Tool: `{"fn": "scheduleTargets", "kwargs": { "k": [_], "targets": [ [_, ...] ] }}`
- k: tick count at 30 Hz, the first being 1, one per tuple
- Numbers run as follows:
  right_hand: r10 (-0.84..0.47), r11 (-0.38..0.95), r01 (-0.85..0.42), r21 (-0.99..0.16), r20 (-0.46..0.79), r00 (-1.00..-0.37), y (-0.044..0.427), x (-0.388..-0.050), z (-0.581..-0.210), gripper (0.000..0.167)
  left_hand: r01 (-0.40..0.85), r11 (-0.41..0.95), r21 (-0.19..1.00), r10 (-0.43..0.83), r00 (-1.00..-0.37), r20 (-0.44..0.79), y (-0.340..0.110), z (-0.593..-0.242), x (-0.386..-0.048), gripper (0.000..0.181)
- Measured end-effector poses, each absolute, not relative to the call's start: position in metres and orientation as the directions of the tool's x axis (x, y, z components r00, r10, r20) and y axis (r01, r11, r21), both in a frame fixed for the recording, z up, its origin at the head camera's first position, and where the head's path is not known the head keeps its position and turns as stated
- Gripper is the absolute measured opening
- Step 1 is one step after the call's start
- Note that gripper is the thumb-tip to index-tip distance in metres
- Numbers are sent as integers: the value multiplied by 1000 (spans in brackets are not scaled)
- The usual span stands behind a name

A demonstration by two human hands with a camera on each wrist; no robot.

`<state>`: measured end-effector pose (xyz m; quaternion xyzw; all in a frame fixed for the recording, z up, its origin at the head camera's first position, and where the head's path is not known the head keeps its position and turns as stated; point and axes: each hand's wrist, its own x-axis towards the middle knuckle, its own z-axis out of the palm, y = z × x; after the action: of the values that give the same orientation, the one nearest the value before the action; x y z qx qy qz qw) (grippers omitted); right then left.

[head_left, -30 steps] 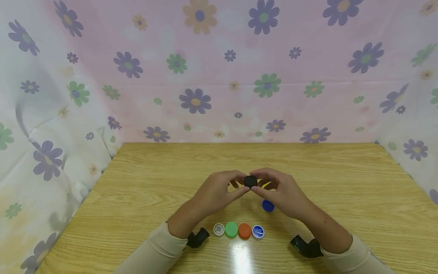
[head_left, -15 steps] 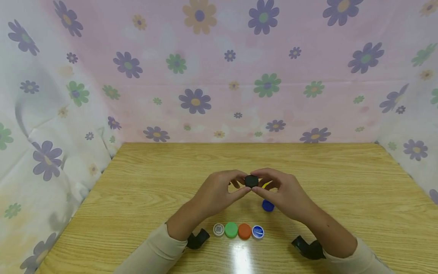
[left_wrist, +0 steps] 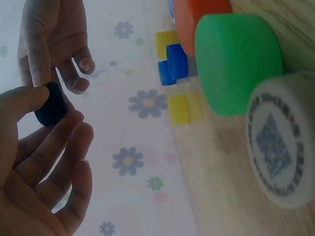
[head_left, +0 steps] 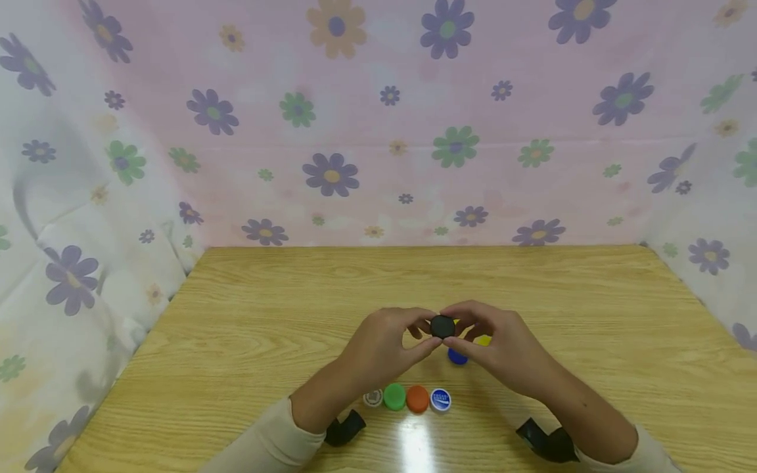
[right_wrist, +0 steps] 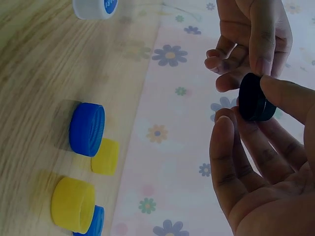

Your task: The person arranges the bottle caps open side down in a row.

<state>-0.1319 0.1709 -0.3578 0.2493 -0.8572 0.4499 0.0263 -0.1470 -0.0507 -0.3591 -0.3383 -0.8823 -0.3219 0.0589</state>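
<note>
Both hands pinch one black bottle cap (head_left: 442, 326) between thumbs and fingertips, raised above the table. My left hand (head_left: 378, 345) holds its left side and my right hand (head_left: 508, 348) its right side. In the left wrist view the black cap (left_wrist: 50, 104) shows between the left thumb and index finger, with the other fingers loosely bent. The right wrist view shows the cap (right_wrist: 256, 98) tilted, its rim toward the camera. Below the hands a dark blue cap (head_left: 458, 356) lies on the table, with a yellow cap (head_left: 483, 341) partly hidden by the right hand.
Nearer the front edge, a row holds a white printed cap (head_left: 373, 397), a green cap (head_left: 394, 397), an orange cap (head_left: 417, 399) and a blue-and-white cap (head_left: 440, 400). Behind the right hand, a yellow cap (right_wrist: 73, 204) stands against another blue cap (right_wrist: 96, 222). A floral cloth surrounds the table.
Both hands and the black cap have shifted slightly right and nearer the front edge, and more yellow shows beside the right hand. The whole head view has moved a little.
</note>
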Motion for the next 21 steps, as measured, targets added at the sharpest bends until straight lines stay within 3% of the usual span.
{"fn": "scheduleTargets", "kwargs": {
  "k": [10, 21],
  "targets": [
    [-397, 487, -396, -779, 206, -894, 184, -119, -362, 29, 615, 586, 527, 594, -769, 237, -38, -363, -134, 30],
    [-452, 494, -401, -771, 166, -876, 201, -111, -375, 30, 600, 643, 476, 613, -776, 149, -20, -372, -121, 27]
  ]
}}
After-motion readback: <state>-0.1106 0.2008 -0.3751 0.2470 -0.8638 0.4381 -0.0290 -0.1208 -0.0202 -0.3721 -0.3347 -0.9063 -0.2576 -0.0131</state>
